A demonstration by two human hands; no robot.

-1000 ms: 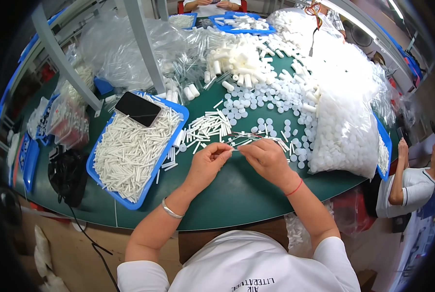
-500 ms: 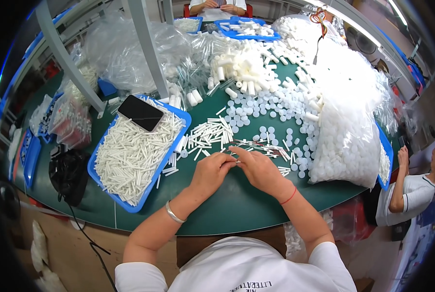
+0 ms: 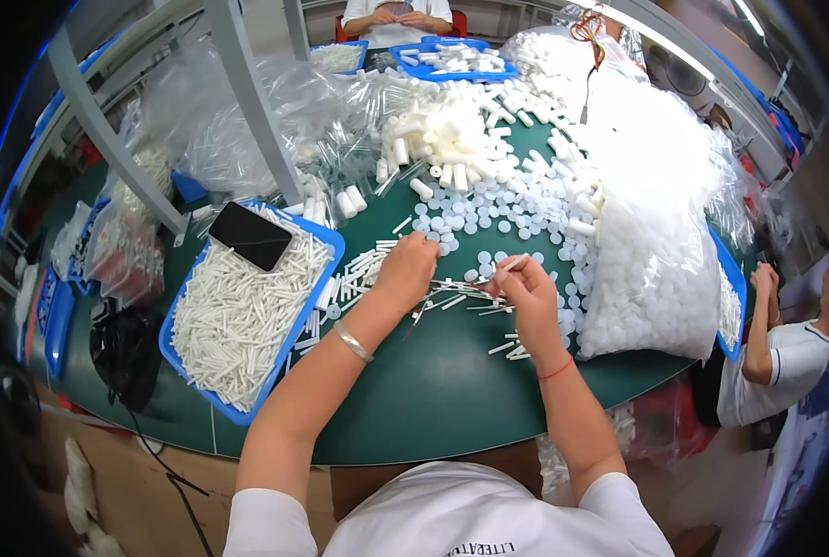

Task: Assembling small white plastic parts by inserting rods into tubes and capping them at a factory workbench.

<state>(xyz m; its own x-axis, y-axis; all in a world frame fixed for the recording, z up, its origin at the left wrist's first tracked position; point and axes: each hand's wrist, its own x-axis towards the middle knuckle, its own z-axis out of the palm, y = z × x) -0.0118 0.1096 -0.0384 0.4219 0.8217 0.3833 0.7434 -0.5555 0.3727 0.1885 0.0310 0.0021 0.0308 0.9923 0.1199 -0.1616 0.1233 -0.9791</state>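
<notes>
My left hand [image 3: 407,269] reaches forward over the green table [image 3: 433,390], fingers curled down among the loose white sticks [image 3: 363,269] and the round white caps [image 3: 461,218]; whether it grips anything is hidden. My right hand [image 3: 524,290] pinches a thin white stick [image 3: 507,266] held up at an angle. A few thin sticks [image 3: 452,299] lie on the table between the two hands.
A blue tray [image 3: 247,316] full of white sticks sits at left with a black phone [image 3: 250,236] on it. A big clear bag of white caps [image 3: 651,251] is at right. White tubes [image 3: 442,130] pile behind. Other people sit at the far side and the right.
My left hand has moved forward from beside the right hand to the loose sticks and caps. My right hand has lifted its stick slightly.
</notes>
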